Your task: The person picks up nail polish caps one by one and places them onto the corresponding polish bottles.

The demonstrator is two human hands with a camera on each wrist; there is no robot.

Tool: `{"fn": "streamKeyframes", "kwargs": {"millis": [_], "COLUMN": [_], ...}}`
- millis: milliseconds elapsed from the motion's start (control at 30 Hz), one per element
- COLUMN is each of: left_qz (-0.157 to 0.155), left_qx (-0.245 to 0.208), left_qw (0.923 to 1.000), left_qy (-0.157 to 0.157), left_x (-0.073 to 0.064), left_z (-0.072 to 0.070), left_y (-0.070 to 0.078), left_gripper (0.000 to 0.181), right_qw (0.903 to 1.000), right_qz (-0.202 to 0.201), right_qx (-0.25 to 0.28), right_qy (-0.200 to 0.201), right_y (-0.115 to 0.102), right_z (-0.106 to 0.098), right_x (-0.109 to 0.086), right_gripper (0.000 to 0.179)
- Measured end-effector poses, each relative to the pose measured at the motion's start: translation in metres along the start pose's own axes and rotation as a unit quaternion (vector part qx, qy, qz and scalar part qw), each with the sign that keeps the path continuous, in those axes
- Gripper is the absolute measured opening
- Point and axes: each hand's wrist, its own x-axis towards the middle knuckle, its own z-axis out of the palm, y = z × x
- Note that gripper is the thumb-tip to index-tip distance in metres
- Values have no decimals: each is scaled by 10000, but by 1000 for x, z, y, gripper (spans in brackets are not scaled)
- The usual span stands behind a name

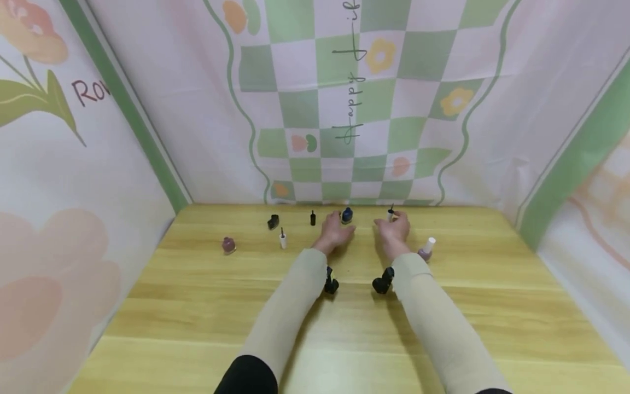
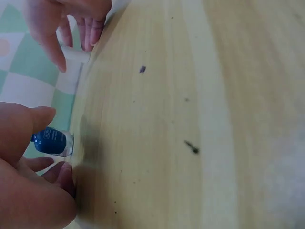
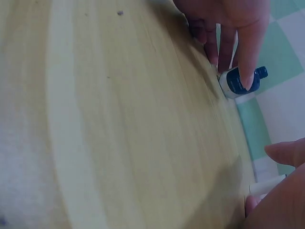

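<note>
An uncapped blue nail polish bottle point(image 1: 347, 215) stands near the table's back edge. My left hand point(image 1: 336, 232) is around it with thumb and fingers spread; in the left wrist view a gap shows between the thumb and the bottle point(image 2: 50, 140). Farther right, a white brush cap point(image 1: 391, 214) stands with its brush up. The fingers of my right hand point(image 1: 395, 230) are beside that cap, its thumb held away; in the right wrist view the hand partly hides the cap point(image 3: 267, 186), so contact is unclear.
Left of my hands stand a black brush cap point(image 1: 312, 219) and a white brush cap point(image 1: 283, 239), brushes up. A small black bottle point(image 1: 273, 221) and a mauve bottle point(image 1: 228, 245) are farther left. A lilac bottle with a white cap point(image 1: 428, 248) is beside my right wrist. A patterned curtain point(image 1: 339, 164) hangs behind the table.
</note>
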Motion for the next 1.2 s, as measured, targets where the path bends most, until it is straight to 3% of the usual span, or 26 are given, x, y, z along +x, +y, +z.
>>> {"fn": "streamKeyframes", "kwargs": {"millis": [367,767,1200], "left_qz": [67,67,-160], "left_qx": [-377,-674,-960], "left_qw": [9991,9970,9925], "left_qy": [188,365,737], "left_x": [8,10,12], "left_z": [5,9,10], "left_y": [4,2,3], "left_gripper": [51,47,41], "right_qw": [9995,9986,9990], "right_qz": [69,89,149], "right_qx": [81,103,-18], "right_qy": [296,503,427], "right_y": [1,5,1], "right_z": [-7,-7,-5], "right_x": [8,9,5], "right_gripper": [55,43,39]}}
